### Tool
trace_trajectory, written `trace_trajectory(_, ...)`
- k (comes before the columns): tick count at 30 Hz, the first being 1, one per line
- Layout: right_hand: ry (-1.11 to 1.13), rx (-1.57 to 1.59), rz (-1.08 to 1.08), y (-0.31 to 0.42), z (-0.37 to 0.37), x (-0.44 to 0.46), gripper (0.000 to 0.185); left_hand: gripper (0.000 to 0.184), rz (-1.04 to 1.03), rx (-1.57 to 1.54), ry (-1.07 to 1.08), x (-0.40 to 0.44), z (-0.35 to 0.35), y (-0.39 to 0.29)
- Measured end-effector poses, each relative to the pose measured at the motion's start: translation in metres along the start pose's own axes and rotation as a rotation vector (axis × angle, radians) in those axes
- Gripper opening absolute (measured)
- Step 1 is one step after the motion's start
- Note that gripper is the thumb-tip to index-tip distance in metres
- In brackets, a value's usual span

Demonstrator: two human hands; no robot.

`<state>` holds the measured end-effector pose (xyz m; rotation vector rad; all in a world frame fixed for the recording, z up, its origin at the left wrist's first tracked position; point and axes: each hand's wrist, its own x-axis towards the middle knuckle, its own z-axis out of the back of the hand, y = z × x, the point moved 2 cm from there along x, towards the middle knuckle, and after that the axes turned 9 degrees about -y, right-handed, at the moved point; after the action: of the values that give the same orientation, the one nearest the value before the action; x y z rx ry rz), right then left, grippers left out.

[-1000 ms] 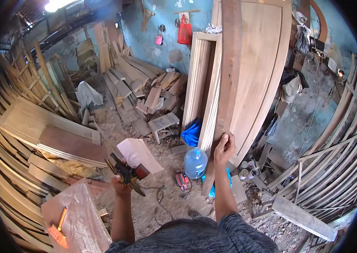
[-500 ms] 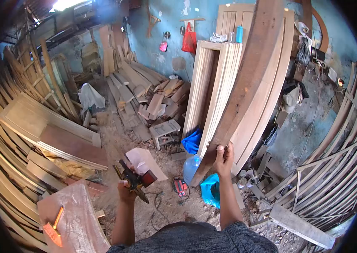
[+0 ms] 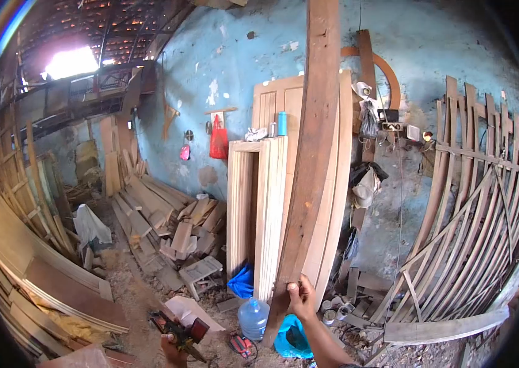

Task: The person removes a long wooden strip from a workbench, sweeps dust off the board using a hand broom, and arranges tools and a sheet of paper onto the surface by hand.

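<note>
A long brown wooden plank [image 3: 308, 165] rises steeply in front of me, its top running out of the view. My right hand [image 3: 302, 297] is closed on its edge near the lower end. At the lower left, my left hand [image 3: 173, 351] grips a black tool with a dark red block [image 3: 181, 333]; its exact kind is not clear. Beyond that tool lies a pale sheet [image 3: 198, 311] on the ground. A blue water jug [image 3: 253, 319] stands just left of the plank's foot, and a bright blue bag [image 3: 294, 338] sits to the right of it.
Pale wooden door panels [image 3: 327, 184] and a wooden frame [image 3: 271, 214] stand against the blue wall. Scrap boards [image 3: 155, 208] are heaped at centre left. Slatted wood [image 3: 461, 245] leans on the right. A red and black tool [image 3: 241, 346] lies on the littered floor.
My view has tilted up, so the hands and floor sit lower and more wall and roof show. The plank appears more upright. Both hands keep their grips.
</note>
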<state>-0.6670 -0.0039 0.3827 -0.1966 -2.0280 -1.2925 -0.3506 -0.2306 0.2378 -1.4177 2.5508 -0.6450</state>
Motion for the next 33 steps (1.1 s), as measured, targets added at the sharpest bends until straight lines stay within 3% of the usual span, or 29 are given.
trace_trajectory(4, -0.022, -0.039, -0.041, -0.021, 0.007, -0.013, 0.026, 0.064, 0.029, -0.029, -0.074, -0.009, -0.024, 0.006)
trace_trajectory(8, -0.125, 0.076, 0.001, -0.008, -0.008, -0.022, 0.029, 0.066, 0.041, -0.011, -0.013, -0.014, -0.027, 0.005)
trace_trajectory(11, -0.166, -0.083, 0.086, -0.046, -0.001, -0.018, 0.039, 0.068, -0.013, 0.006, -0.035, -0.022, -0.044, 0.001)
trace_trajectory(16, -0.184, -0.188, 0.161, -0.044, -0.002, -0.001, 0.045, 0.068, 0.015, -0.025, -0.043, -0.019, -0.022, -0.002)
trace_trajectory(20, -0.202, -0.178, 0.089, -0.036, -0.005, 0.008, 0.051, 0.067, 0.025, -0.061, -0.049, -0.022, -0.023, -0.004)
trace_trajectory(23, 0.069, -0.465, 0.107, -0.022, 0.026, 0.037, 0.059, 0.066, 0.028, -0.055, -0.039, -0.020, -0.008, -0.002)
trace_trajectory(24, 0.048, -0.189, 0.299, -0.004, 0.033, 0.060, 0.088, 0.066, 0.028, -0.058, -0.032, -0.013, -0.001, -0.001)
trace_trajectory(25, 0.039, -0.010, 0.280, 0.037, 0.033, 0.084, 0.111, 0.065, 0.039, -0.045, -0.004, -0.004, 0.004, 0.000)
trace_trajectory(26, 0.047, 0.015, 0.307, 0.063, 0.028, 0.104, 0.121, 0.065, 0.057, -0.035, 0.007, -0.004, 0.012, -0.001)
trace_trajectory(27, 0.079, -0.002, 0.297, 0.078, 0.017, 0.121, 0.110, 0.064, 0.082, -0.025, 0.008, -0.013, 0.017, 0.000)
trace_trajectory(28, 0.055, 0.013, 0.138, 0.090, -0.008, 0.125, 0.079, 0.063, 0.139, -0.091, -0.016, -0.021, 0.000, 0.003)
trace_trajectory(30, 0.058, 0.183, -0.298, 0.041, -0.045, 0.099, 0.048, 0.064, 0.185, -0.079, 0.020, -0.010, 0.042, 0.004)
trace_trajectory(32, -0.003, 0.013, -0.011, -0.048, -0.045, 0.035, 0.034, 0.065, 0.109, -0.051, 0.001, -0.025, 0.020, 0.007)
trace_trajectory(33, -0.009, 0.025, -0.039, -0.062, -0.041, 0.022, 0.029, 0.066, 0.073, -0.036, -0.022, -0.032, 0.014, 0.006)
